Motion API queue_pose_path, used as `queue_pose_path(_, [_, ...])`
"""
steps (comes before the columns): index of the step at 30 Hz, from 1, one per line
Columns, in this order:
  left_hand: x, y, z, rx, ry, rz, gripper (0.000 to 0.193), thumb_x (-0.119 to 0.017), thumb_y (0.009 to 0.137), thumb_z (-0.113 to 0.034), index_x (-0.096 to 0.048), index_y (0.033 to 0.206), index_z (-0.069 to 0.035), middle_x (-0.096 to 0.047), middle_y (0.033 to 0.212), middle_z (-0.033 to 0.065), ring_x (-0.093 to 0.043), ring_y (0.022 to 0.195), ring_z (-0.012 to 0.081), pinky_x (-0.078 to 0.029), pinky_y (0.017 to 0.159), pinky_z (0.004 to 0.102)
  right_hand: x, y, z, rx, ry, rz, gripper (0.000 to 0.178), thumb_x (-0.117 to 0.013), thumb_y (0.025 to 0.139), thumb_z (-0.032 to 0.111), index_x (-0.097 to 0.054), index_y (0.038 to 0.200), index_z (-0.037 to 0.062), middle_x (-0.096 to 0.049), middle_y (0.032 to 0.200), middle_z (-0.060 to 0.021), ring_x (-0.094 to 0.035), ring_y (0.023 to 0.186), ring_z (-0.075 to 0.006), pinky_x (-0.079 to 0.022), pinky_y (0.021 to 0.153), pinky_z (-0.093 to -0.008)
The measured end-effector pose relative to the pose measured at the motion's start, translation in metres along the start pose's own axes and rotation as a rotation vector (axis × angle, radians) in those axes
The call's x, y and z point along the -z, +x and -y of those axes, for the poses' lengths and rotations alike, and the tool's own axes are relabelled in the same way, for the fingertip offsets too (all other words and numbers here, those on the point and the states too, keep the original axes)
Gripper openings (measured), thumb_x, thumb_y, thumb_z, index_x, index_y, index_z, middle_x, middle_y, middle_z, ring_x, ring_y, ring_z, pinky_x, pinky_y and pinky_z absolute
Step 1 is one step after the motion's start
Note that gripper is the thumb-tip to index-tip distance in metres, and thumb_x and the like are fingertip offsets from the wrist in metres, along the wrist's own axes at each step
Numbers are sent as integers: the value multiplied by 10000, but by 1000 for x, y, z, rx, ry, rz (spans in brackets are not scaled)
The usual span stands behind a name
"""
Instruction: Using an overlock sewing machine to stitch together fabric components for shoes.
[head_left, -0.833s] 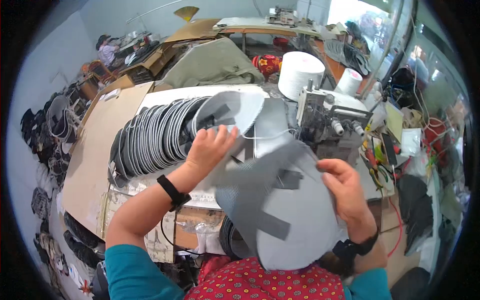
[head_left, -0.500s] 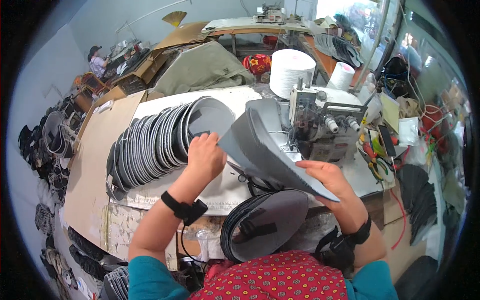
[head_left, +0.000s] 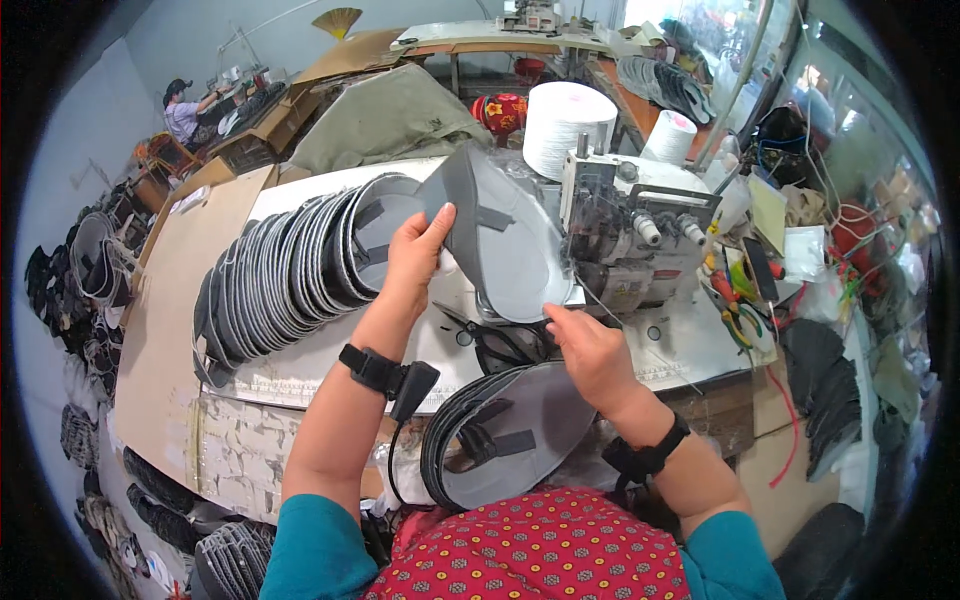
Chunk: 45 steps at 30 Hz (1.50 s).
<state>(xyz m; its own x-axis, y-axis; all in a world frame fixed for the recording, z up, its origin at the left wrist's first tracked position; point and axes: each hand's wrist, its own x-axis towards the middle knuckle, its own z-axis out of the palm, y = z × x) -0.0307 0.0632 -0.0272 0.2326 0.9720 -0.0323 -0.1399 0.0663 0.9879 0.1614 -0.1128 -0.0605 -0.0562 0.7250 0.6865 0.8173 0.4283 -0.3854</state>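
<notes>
Table [head_left: 700, 350], left to right. Brown cardboard sheet [head_left: 165, 275], flat, covering the left end. Row of nested curved pieces [head_left: 285, 285], dark grey with pale edging, leaning together on the left half of the white top. Left hand [head_left: 415, 250], just right of the row: thumb and fingers clasp the upper left part of a curved grey piece [head_left: 520, 255]. That piece, pale inside with a dark strip, is held up over the middle of the table, its right side next to the machine. Scissors [head_left: 468, 324], black-handled, lying below it near the front edge. Stack of grey pieces [head_left: 545, 445], tilted, at the front edge. Large white thread cone [head_left: 568, 135], behind the machine. Right hand [head_left: 590, 355]: fingertips pinched together on the held piece's lower rim. Sewing machine [head_left: 630, 220], toward the right end. Pliers [head_left: 738, 322], yellow-and-green-handled, by the right edge.
</notes>
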Motion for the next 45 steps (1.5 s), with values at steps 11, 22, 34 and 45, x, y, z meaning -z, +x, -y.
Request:
queue_pose_path(11, [-19, -108, -41, 203, 308, 303, 295, -669, 929, -304, -615, 1054, -42, -584, 780, 19, -493, 553, 115, -400, 483, 282, 19, 15, -9, -173, -52, -54, 300, -743, 717, -28, -643, 992, 40, -563, 909, -88, -624, 690, -277, -495, 579, -365])
queue_pose_path(22, [-18, -92, -18, -199, 609, 574, 188, -551, 859, 16, -636, 1024, -13, -679, 847, 96, -643, 760, 191, -522, 705, 331, 54, 25, 26, -450, 602, 91, 105, -660, 861, -61, -626, 951, -19, -597, 662, -54, -533, 475, -74, -416, 452, -251])
queue_pose_path(34, [-49, -57, -20, -419, 771, 184, 693, -741, 659, 76, -402, 1258, -2, -542, 1143, 197, -608, 962, 346, -491, 869, 400, 18, 23, 2, -350, 238, 49, 149, -687, 829, 7, -583, 935, 12, -629, 778, -209, -623, 689, -393, -482, 578, -405])
queue_pose_path(45, [-9, -37, 8, -72, 122, 442, 171, -640, 787, 90, -621, 892, -43, -663, 914, 14, -602, 824, 103, -501, 706, 273, 52, -3, 12, -85, 308, 175, 215, -612, 795, -105, -643, 980, -1, -714, 1026, -142, -714, 873, -286, -579, 752, -319])
